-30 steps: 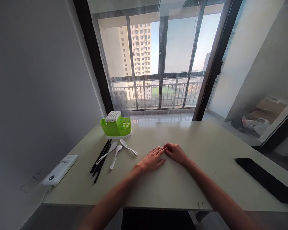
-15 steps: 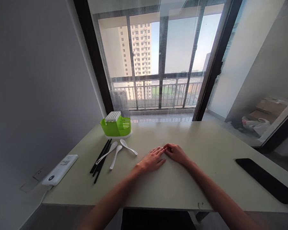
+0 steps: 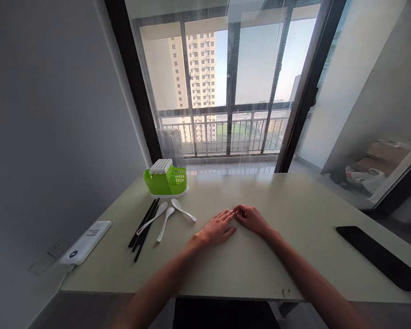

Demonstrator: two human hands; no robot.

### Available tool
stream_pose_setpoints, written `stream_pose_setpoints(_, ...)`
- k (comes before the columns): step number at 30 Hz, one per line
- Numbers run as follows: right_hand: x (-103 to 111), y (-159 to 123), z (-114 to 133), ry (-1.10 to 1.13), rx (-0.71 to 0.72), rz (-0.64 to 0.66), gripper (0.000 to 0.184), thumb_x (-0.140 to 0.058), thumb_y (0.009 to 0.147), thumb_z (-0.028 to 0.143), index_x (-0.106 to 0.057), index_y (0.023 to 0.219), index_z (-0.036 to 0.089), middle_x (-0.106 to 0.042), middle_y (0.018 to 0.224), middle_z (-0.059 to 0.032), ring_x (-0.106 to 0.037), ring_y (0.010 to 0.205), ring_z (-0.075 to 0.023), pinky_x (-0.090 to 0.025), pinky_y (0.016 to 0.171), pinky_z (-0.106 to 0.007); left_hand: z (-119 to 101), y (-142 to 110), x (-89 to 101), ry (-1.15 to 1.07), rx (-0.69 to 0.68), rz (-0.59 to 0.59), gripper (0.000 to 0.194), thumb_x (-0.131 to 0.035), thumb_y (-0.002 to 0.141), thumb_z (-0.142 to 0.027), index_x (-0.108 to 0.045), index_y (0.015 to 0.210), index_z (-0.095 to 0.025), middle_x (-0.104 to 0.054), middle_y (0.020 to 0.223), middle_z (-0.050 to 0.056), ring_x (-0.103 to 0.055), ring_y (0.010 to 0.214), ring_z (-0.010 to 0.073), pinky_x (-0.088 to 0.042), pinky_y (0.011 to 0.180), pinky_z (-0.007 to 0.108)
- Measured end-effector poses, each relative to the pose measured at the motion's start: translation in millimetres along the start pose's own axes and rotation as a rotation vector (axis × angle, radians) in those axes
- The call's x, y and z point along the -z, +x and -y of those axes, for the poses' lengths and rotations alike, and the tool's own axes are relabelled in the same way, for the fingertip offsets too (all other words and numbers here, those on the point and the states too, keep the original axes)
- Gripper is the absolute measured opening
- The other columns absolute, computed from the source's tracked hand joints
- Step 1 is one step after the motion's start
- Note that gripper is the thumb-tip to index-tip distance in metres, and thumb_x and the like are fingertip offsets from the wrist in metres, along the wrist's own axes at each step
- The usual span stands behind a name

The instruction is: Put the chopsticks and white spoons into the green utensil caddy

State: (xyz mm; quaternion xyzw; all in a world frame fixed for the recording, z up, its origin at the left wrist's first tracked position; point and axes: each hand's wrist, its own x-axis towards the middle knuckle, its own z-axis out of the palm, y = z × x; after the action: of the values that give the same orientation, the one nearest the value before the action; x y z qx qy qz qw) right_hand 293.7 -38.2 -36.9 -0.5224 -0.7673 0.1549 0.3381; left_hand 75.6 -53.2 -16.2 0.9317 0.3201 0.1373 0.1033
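My left hand (image 3: 219,228) lies flat on the table, palm down, fingers stretched toward the right and thumb apart. Its fingertips meet those of my right hand (image 3: 250,219), which rests there with loosely bent fingers and a small gap showing by the thumb. I see nothing held in either hand. Left of my hands are three white spoons, the nearest to them being the rightmost spoon (image 3: 183,210). The middle spoon (image 3: 164,225) lies bowl-up beside it. The left spoon (image 3: 152,219) rests across several black chopsticks (image 3: 144,228).
Behind the spoons stands a green utensil holder (image 3: 160,183) with a white slotted top. A white power bank (image 3: 86,243) with a cable lies at the table's left edge. A flat black object (image 3: 380,257) is at the right. Beyond the table (image 3: 260,187) is a glass door.
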Motion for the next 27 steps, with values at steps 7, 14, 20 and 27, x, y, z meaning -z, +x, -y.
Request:
stream_pose_setpoints(7,0.4,-0.6,1.3,0.005,0.004,-0.005,0.023,-0.052,0.089,0.033,-0.071,0.098,0.025,-0.072,0.081,-0.0008,-0.064,0.074,-0.0167,-0.047,0.071,-0.028,2.0,0.1,-0.9,-0.003,-0.006,-0.011,0.061,-0.040,0.103,-0.051,-0.033,0.157,-0.022,-0.038,0.162,0.008,-0.027,0.153,0.0229,-0.025,0.127,0.043)
stream_pose_setpoints(14,1.3,-0.2,2.0,0.009,0.008,-0.010,0.022,-0.051,0.090,0.033,-0.071,0.096,0.025,-0.071,0.079,0.0001,-0.063,0.072,-0.0160,-0.046,0.070,-0.027,-7.7,-12.1,6.1,0.024,0.006,-0.003,0.056,-0.036,0.104,-0.047,-0.039,0.154,-0.020,-0.039,0.162,0.009,-0.028,0.153,0.0236,-0.025,0.126,0.043)
stream_pose_setpoints(20,3.2,-0.9,1.2,0.015,-0.016,-0.018,0.023,-0.052,0.089,0.034,-0.071,0.097,0.025,-0.071,0.079,0.0002,-0.062,0.071,-0.0155,-0.046,0.069,-0.027,-13.4,-65.6,41.4,0.135,-0.031,-0.086,0.035,-0.046,0.102,-0.035,-0.060,0.133,-0.027,-0.068,0.132,0.005,-0.056,0.131,0.0238,-0.042,0.114,0.043)
stream_pose_setpoints(27,4.9,-1.8,2.9,0.041,-0.024,-0.014,0.022,-0.053,0.088,0.033,-0.072,0.097,0.025,-0.071,0.081,-0.0003,-0.061,0.071,-0.0154,-0.042,0.066,-0.026,35.8,-156.0,113.8,0.429,0.443,-0.466,0.031,-0.045,0.099,-0.034,-0.065,0.118,-0.022,-0.069,0.109,0.010,-0.062,0.105,0.0295,-0.048,0.098,0.045)
